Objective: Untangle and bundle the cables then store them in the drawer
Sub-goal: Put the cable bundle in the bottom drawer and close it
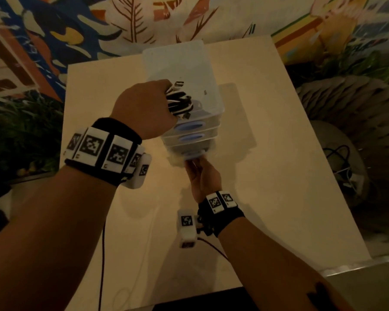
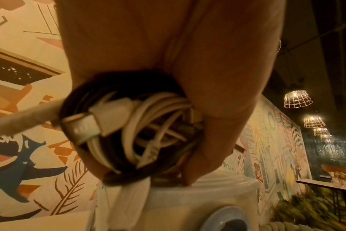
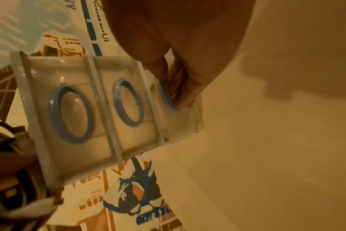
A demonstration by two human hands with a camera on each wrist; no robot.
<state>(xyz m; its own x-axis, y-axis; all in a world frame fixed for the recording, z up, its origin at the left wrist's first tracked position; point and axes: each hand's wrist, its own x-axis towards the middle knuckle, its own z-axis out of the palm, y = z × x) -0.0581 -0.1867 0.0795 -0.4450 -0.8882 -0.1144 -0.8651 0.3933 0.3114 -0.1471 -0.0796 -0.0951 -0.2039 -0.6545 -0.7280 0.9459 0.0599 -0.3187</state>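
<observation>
A clear plastic drawer unit with three drawers and blue oval handles stands at the table's far middle. My left hand grips a coiled bundle of black and white cables just above the unit's front top edge; the coil fills my curled fingers in the left wrist view. My right hand reaches the bottom drawer, its fingertips hooked into that drawer's blue handle ring. The bottom drawer sits slightly forward of the two above.
The pale table runs out to an edge on the right. A painted mural wall stands behind it. A thin dark wire trails from my left wrist over the table, and loose cables lie on the floor at right.
</observation>
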